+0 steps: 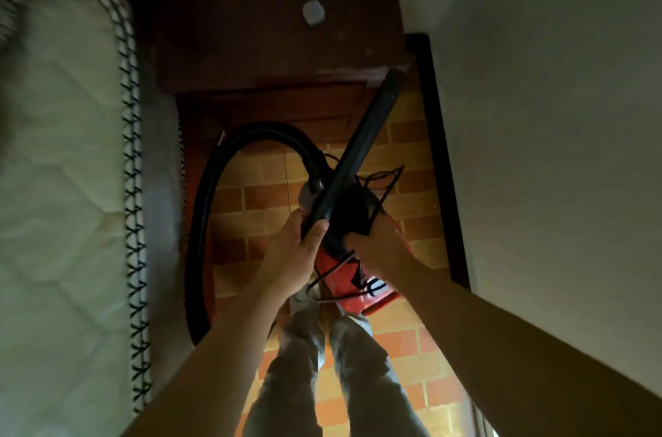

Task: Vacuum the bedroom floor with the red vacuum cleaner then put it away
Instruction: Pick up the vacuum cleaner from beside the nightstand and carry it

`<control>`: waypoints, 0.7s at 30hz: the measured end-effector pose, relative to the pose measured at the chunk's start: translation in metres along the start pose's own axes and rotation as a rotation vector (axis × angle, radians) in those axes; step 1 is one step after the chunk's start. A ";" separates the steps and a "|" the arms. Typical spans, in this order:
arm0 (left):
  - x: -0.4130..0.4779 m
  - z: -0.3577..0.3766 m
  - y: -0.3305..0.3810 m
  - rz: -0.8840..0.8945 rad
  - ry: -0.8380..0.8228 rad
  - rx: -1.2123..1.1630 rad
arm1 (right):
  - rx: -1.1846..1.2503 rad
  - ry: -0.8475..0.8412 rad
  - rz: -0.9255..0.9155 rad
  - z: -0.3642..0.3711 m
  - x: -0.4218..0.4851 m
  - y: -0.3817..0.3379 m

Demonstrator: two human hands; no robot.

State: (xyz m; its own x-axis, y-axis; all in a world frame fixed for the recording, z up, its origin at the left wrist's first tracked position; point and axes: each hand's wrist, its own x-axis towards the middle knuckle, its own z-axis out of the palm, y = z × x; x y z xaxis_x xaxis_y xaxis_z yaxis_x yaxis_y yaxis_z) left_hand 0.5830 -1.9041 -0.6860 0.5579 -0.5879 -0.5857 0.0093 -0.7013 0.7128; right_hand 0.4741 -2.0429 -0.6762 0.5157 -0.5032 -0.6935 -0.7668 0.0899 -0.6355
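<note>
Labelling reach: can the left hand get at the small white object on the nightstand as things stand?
Probably not yet: the left hand grips the black tube, so it would have to let go first. Otherwise nothing blocks the white object on the nightstand ahead.

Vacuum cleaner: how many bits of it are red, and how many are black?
Red: 1, the body
Black: 3, the hose, the tube, the cord
Total: 4
</note>
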 end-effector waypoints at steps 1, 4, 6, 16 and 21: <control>-0.016 -0.012 0.016 0.013 0.003 -0.021 | 0.009 -0.020 -0.019 -0.006 -0.019 -0.012; -0.063 -0.048 0.065 0.052 -0.001 -0.080 | 0.043 -0.022 -0.075 -0.025 -0.077 -0.054; -0.096 -0.070 0.095 0.080 0.005 -0.092 | 0.069 0.003 -0.107 -0.039 -0.115 -0.080; -0.220 -0.123 0.184 0.245 0.177 -0.183 | 0.077 0.053 -0.271 -0.080 -0.231 -0.168; -0.251 -0.127 0.203 0.237 0.341 -0.148 | 0.061 -0.034 -0.358 -0.097 -0.250 -0.197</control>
State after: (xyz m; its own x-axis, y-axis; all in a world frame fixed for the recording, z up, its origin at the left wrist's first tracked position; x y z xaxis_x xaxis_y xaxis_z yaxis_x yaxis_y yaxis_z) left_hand 0.5499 -1.8477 -0.3454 0.8005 -0.5417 -0.2565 -0.0468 -0.4831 0.8743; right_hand 0.4596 -2.0183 -0.3449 0.7603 -0.4837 -0.4336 -0.5117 -0.0348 -0.8584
